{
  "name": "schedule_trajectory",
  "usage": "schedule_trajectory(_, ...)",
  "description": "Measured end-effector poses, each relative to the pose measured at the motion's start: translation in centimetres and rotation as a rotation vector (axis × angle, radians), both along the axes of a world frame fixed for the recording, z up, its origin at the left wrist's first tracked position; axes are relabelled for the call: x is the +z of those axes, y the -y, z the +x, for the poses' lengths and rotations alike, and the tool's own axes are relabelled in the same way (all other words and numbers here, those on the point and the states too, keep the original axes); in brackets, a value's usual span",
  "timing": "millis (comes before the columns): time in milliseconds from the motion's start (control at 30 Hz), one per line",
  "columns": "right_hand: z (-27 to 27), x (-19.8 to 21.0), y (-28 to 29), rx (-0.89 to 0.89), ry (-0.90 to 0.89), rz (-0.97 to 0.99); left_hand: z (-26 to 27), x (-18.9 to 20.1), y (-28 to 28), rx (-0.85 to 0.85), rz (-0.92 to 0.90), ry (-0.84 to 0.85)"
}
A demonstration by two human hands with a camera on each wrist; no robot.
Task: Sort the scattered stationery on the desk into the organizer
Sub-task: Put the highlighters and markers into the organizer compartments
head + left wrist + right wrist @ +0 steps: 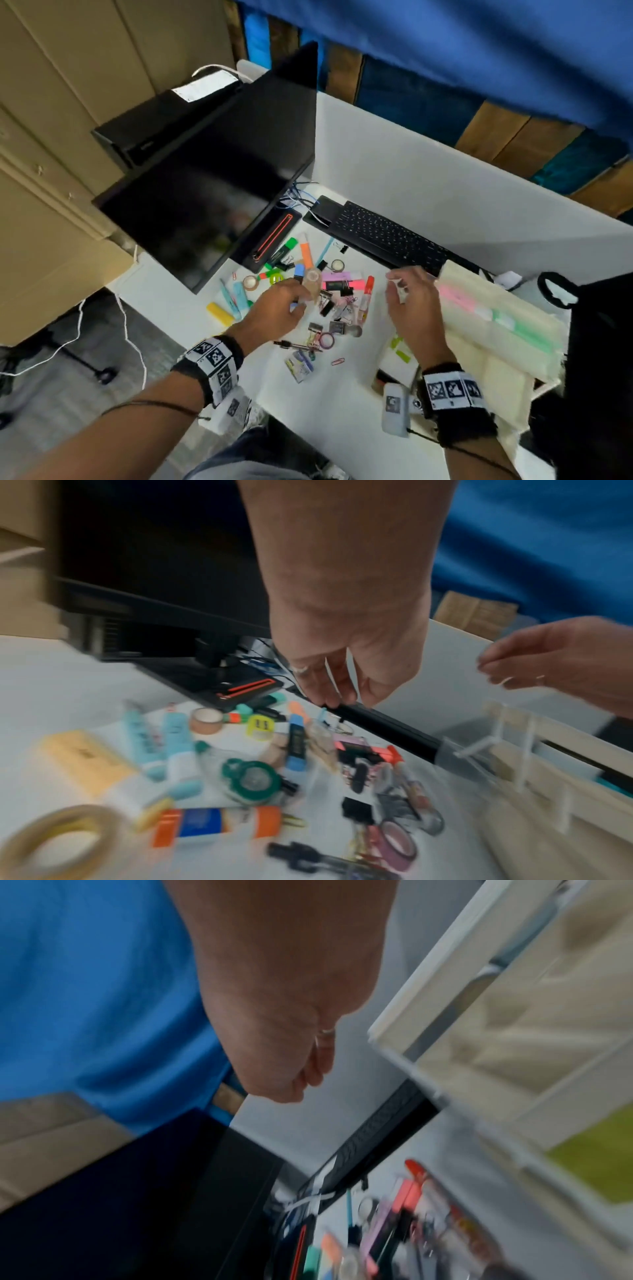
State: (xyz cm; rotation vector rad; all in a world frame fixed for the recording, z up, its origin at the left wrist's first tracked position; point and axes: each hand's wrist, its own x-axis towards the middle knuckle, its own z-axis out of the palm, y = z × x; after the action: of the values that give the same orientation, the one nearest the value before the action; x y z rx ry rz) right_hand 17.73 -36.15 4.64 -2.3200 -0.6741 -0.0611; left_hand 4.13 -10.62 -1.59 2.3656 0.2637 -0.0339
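Observation:
Scattered stationery (329, 301) lies mid-desk: highlighters, binder clips, tape rolls, an orange highlighter (306, 255), a red marker (366, 294) and a black pen (298, 346). The cream organizer (496, 325) stands to the right, with pink and green notes in its compartments. My left hand (298, 298) hovers over the pile, fingers hanging loosely curled (339, 693) and holding nothing. My right hand (397, 287) is raised between the pile and the organizer (514, 1015). Its fingers are curled (308, 1080) and seem to pinch a small white item. The wrist views are blurred.
A black monitor (205, 192) leans over the desk's left side, its stand (270, 243) just behind the pile. A black keyboard (387, 236) lies at the back. A wide tape ring (58, 840) and yellow block (219, 313) sit left. A black bag (599, 359) stands far right.

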Motion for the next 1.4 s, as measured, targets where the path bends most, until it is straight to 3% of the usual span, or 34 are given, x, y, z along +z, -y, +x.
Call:
schedule_trajectory(133,0.9,-4.9,-6.5,0.181,-0.193,-0.243,-2.1,-0.5,-2.8,-0.036,-0.006,-0.137)
schedule_trajectory(267,2.5,-10.0,-9.6,0.156,-0.307,-0.499,-3.9,-1.1,-5.5,-0.105,0.035,-0.199)
schedule_trajectory(367,3.5,-12.3,-9.8,0.097,-0.315,-0.572,-5.2,-1.7,-7.2,-0.138,0.050,-0.248)
schedule_trajectory(533,4.1,-12.7,-9.7,0.044,-0.185,-0.609,-5.1,-2.5,-8.3,-0.103,0.091,-0.279)
schedule_trajectory(767,3.5,-11.6,-9.4,0.075,-0.228,-0.777,0.6,-3.2,-5.7,0.137,0.142,-0.271)
schedule_trajectory(1133,1.2,-11.0,-8.2,0.076,-0.222,-0.768,6.0,-4.2,-2.7,0.117,0.444,-0.376)
schedule_trajectory(1267,0.5,-10.6,-7.5,0.136,-0.166,-0.759,5.8,-3.7,-2.7,0.137,0.398,-0.395)
schedule_trajectory(1400,0.2,-9.1,-6.7,0.101,-0.199,-0.493,5.5,-3.0,-2.8,0.196,0.273,-0.365)
